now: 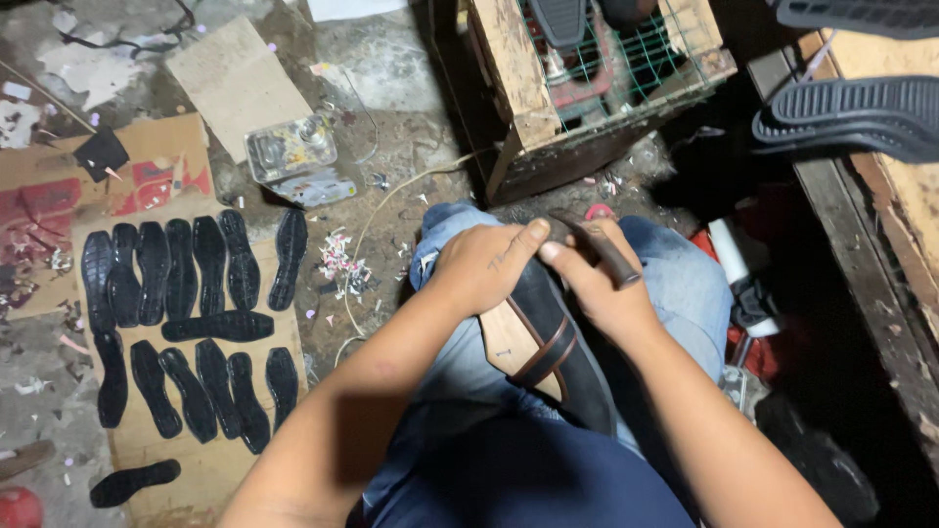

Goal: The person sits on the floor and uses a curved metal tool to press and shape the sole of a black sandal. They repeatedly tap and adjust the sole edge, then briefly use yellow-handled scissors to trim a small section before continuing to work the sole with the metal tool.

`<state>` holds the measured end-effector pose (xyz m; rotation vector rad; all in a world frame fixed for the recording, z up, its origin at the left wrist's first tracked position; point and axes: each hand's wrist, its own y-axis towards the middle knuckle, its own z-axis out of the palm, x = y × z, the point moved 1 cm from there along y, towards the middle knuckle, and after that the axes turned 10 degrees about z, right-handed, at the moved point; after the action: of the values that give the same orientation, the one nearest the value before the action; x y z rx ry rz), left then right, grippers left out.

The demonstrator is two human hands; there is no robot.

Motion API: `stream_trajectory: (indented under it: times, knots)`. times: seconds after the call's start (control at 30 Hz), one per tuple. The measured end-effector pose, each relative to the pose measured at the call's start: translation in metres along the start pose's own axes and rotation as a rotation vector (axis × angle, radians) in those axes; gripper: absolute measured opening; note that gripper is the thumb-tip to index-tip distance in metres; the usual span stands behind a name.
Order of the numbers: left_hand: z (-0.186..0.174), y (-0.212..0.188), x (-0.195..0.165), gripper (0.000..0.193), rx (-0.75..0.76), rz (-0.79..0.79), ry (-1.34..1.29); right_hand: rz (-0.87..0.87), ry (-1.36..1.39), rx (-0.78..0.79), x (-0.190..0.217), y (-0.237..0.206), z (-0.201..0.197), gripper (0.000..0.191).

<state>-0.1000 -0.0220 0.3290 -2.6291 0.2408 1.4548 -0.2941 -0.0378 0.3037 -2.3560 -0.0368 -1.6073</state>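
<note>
A: Item, centre of frame: dark slip-on shoe with tan insole and brown strap [536, 342], lying on the lap in blue jeans [675, 284].

B: Grips?

A: Left hand [484, 264] clasps the shoe's toe end, thumb on top. Right hand [597, 284] is closed round a dark-handled tool [604, 252], thumb meeting the left one.

B: Handling advice?

A: Likely best to pin the shoe firmly, tool strokes short, thumbs clear. Loose black rubber soles [186, 323] lie on cardboard [210, 469], left of frame.
</note>
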Motion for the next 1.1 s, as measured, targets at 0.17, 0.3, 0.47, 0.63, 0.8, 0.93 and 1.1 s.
stream_trajectory:
  times: [0.17, 0.3, 0.47, 0.63, 0.8, 0.93, 1.1]
  knots:
    - [0.003, -0.001, 0.0, 0.066, 0.015, -0.017, 0.043, 0.022, -0.145, 0.058, 0.013, -0.024, -0.009, 0.035]
    - [0.001, -0.005, -0.005, 0.057, 0.004, 0.005, 0.027, 0.182, -0.174, 0.134, 0.025, -0.047, -0.025, 0.033]
    - [-0.001, -0.006, -0.006, 0.052, 0.038, -0.044, 0.036, 0.143, -0.497, -0.09, 0.046, -0.076, -0.043, 0.036]
    - [0.001, -0.005, -0.006, 0.051, -0.015, 0.021, 0.02, -0.381, -0.543, 0.007, 0.064, -0.075, -0.035, 0.025]
    - [0.003, -0.006, -0.003, 0.052, 0.016, -0.02, 0.039, -0.437, -0.647, 0.131, 0.06, -0.079, -0.04, 0.024]
    - [0.003, -0.003, 0.0, 0.052, 0.008, -0.016, 0.039, -0.365, -0.678, 0.234, 0.054, -0.091, -0.058, 0.022]
    - [0.005, -0.002, -0.001, 0.053, 0.029, -0.033, 0.06, -0.471, -0.645, 0.12, 0.052, -0.075, -0.05, 0.027]
